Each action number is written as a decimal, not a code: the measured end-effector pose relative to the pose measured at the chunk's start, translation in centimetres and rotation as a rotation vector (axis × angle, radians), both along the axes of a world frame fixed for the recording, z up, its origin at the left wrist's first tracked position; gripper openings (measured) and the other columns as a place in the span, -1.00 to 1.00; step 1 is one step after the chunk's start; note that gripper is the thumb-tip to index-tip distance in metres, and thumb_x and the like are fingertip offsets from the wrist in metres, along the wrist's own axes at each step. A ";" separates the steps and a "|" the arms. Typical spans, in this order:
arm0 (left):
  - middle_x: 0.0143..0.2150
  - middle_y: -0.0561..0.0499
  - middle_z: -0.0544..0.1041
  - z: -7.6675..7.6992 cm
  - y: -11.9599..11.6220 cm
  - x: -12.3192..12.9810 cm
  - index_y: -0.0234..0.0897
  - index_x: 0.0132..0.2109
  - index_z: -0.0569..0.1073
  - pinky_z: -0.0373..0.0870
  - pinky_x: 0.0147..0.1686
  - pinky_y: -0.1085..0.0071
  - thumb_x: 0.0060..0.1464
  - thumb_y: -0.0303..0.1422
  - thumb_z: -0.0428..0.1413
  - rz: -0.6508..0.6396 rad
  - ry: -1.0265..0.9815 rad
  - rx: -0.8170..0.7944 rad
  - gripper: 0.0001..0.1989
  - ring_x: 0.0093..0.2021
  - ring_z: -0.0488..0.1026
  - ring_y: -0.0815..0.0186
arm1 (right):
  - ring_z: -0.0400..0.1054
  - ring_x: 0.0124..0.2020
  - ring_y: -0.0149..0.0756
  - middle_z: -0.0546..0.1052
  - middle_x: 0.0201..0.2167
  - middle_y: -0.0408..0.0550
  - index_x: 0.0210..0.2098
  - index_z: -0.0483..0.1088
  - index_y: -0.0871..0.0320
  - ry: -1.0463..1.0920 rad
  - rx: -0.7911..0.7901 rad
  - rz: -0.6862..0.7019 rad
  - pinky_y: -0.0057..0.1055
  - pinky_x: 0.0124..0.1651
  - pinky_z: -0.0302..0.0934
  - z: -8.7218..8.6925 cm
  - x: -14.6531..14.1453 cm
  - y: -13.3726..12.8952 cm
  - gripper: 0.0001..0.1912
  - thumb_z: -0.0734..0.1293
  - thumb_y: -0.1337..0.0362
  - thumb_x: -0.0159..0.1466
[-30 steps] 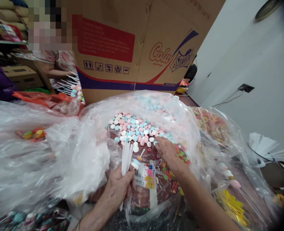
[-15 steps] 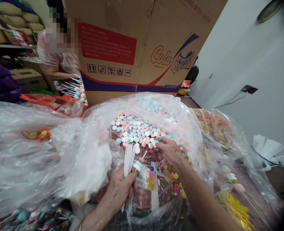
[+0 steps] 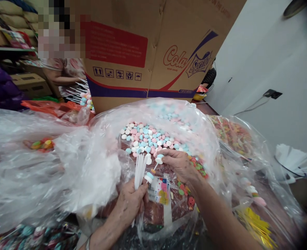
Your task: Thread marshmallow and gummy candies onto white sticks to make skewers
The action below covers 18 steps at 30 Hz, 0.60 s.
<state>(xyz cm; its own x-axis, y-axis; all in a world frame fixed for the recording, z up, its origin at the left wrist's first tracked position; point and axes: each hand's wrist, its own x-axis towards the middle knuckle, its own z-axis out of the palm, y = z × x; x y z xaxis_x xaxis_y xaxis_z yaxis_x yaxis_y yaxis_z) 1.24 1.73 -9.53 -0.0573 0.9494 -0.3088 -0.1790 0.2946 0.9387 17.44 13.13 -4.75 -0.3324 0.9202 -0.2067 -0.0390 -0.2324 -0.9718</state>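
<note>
My left hand (image 3: 134, 199) is closed around a bundle of white sticks (image 3: 140, 170) and one stick that slants up to the right with a few candies (image 3: 149, 176) threaded on it. My right hand (image 3: 178, 163) pinches a blue and white candy (image 3: 159, 159) at the upper tip of that stick. Behind both hands, pink, blue and white candies (image 3: 145, 139) lie loose inside an open clear plastic bag (image 3: 106, 139). A printed label (image 3: 160, 191) lies under the stick.
A large cardboard box (image 3: 122, 45) stands behind the bag. Small ring candies (image 3: 191, 201) lie to the right, near another bag of candies (image 3: 231, 133). At the left are crumpled plastic (image 3: 25, 180) and a person's arm (image 3: 62, 80) beside candy sticks (image 3: 87, 97).
My right hand has moved left from the candy pile to the stick tip, now with a blue and white candy in its fingers. My left hand has barely moved.
</note>
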 end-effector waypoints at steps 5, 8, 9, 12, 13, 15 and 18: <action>-0.73 0.19 0.36 -0.3 -0.1 -0.1 -0.25 -0.37 0.39 -0.02 -0.78 0.57 0.06 -0.15 0.14 -0.010 -0.004 0.008 -0.75 -0.80 0.12 0.50 | 0.46 -0.41 -0.32 0.62 -0.39 -0.11 -0.20 0.64 0.15 -0.095 0.101 0.004 -0.32 -0.28 0.39 -0.1 -0.1 -0.5 -0.65 0.48 0.23 0.00; -0.69 0.16 0.40 -0.3 -0.1 0.0 -0.25 -0.39 0.38 -0.05 -0.78 0.58 0.06 -0.14 0.14 0.007 -0.018 0.018 -0.74 -0.80 0.12 0.51 | 0.49 -0.33 -0.27 0.64 -0.30 -0.10 -0.15 0.64 0.13 -0.184 0.176 0.040 -0.29 -0.20 0.40 0.2 -0.1 -0.8 -0.64 0.44 0.19 0.06; -0.68 0.15 0.42 -0.3 -0.2 0.0 -0.25 -0.39 0.37 -0.06 -0.79 0.58 0.06 -0.14 0.15 0.014 -0.024 0.021 -0.73 -0.80 0.13 0.52 | 0.49 -0.31 -0.26 0.65 -0.27 -0.10 -0.12 0.63 0.13 -0.231 0.211 0.051 -0.28 -0.18 0.40 0.2 -0.1 -1.0 -0.63 0.42 0.18 0.08; -0.66 0.14 0.44 -0.1 -0.2 0.1 -0.24 -0.37 0.37 -0.08 -0.80 0.58 0.04 -0.13 0.16 0.040 -0.041 0.013 -0.73 -0.81 0.13 0.52 | 0.50 -0.28 -0.24 0.66 -0.23 -0.09 -0.02 0.60 0.14 -0.373 0.326 0.074 -0.28 -0.16 0.39 -0.1 -0.1 -1.4 -0.58 0.35 0.18 0.16; -0.66 0.14 0.44 0.0 -0.2 0.1 -0.24 -0.37 0.37 -0.08 -0.80 0.58 0.02 -0.12 0.18 0.047 -0.043 0.006 -0.72 -0.81 0.13 0.52 | 0.50 -0.28 -0.24 0.66 -0.23 -0.09 0.00 0.59 0.14 -0.408 0.362 0.074 -0.28 -0.17 0.40 -0.3 -0.2 -1.5 -0.57 0.32 0.17 0.19; -0.69 0.15 0.42 0.2 -0.1 0.1 -0.24 -0.39 0.37 -0.07 -0.80 0.57 -0.01 -0.10 0.20 0.056 -0.042 -0.010 -0.70 -0.81 0.12 0.51 | 0.51 -0.30 -0.23 0.66 -0.28 -0.10 0.03 0.57 0.15 -0.459 0.428 0.064 -0.28 -0.19 0.42 -1.0 -0.3 -1.9 -0.56 0.29 0.16 0.24; -0.71 0.15 0.40 0.4 0.1 0.2 -0.23 -0.43 0.36 -0.07 -0.81 0.57 -0.06 -0.04 0.22 0.055 -0.029 -0.013 -0.65 -0.82 0.11 0.50 | 0.56 -0.19 -0.20 0.67 -0.19 -0.08 0.08 0.54 0.13 -0.482 0.585 0.038 -0.27 -0.10 0.45 -2.0 -0.6 -2.5 -0.57 0.24 0.17 0.31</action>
